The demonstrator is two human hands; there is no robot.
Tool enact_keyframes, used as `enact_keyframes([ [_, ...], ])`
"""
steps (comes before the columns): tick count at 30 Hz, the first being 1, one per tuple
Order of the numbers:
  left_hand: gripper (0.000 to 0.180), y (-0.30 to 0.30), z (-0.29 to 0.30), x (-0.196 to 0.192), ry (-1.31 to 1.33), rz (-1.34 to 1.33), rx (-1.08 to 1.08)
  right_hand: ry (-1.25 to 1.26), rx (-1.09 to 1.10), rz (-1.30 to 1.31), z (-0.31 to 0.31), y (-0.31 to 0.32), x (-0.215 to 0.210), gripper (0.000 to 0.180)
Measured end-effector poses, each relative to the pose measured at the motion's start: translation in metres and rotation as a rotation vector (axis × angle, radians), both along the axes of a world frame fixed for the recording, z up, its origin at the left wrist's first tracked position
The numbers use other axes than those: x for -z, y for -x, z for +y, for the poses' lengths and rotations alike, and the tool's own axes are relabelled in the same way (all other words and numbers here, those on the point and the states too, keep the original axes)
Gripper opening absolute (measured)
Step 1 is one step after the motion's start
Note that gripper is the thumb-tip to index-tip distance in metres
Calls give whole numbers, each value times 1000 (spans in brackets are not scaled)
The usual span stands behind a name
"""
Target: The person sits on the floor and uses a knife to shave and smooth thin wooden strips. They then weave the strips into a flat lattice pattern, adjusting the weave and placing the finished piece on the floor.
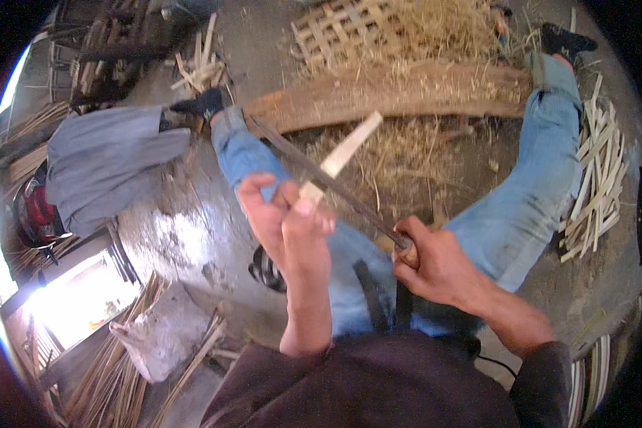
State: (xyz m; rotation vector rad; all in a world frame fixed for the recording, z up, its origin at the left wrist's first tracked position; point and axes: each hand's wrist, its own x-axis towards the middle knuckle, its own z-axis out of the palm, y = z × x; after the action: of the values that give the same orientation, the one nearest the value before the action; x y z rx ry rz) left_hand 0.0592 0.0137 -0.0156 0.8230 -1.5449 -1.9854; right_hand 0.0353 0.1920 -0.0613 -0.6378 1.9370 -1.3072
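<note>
My left hand (289,225) pinches the lower end of a pale, flat wooden strip (353,145) between thumb and fingers, with some of the other fingers raised. The strip tilts up and to the right, away from me. My right hand (439,262) is wrapped round the wooden handle of a long knife (357,205). Its dark, narrow blade runs up to the left and crosses over the strip just beyond my left fingers. Whether the edge bites into the wood, I cannot tell. Both hands are above my lap, between my spread legs in blue jeans.
A curved wooden plank (399,93) lies between my feet, with shavings (414,171) before it. Beyond is a woven lattice (349,32). Cut strips (598,178) are piled at right. To the left are a grey cloth (110,160), a whitish sack (165,332) and long thin sticks (110,381).
</note>
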Motion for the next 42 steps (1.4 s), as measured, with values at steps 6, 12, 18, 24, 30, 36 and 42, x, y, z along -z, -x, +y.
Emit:
enact_keyframes([
  [6, 42, 15, -3, -7, 27, 56, 1, 100, 67, 23, -18, 12, 1, 37],
  [12, 45, 4, 0, -5, 64, 16, 54, 351, 520, -91, -71, 28, 4, 40],
  [18, 47, 0, 2, -5, 38, 1, 20, 413, 546, -126, -84, 35, 8, 33],
  [24, 46, -3, 0, -5, -1, 21, 49, 471, 564, -223, -89, 39, 2, 33],
  [30, 45, -3, 0, -2, -5, 31, 48, 362, 532, -219, -90, 42, 1, 29],
  [36, 44, -2, -3, -5, 5, 39, 54, 7, 550, 96, -75, 52, 31, 33],
  [42, 44, -1, -6, -4, 12, 45, 33, 60, 23, -66, -27, 18, -11, 41],
])
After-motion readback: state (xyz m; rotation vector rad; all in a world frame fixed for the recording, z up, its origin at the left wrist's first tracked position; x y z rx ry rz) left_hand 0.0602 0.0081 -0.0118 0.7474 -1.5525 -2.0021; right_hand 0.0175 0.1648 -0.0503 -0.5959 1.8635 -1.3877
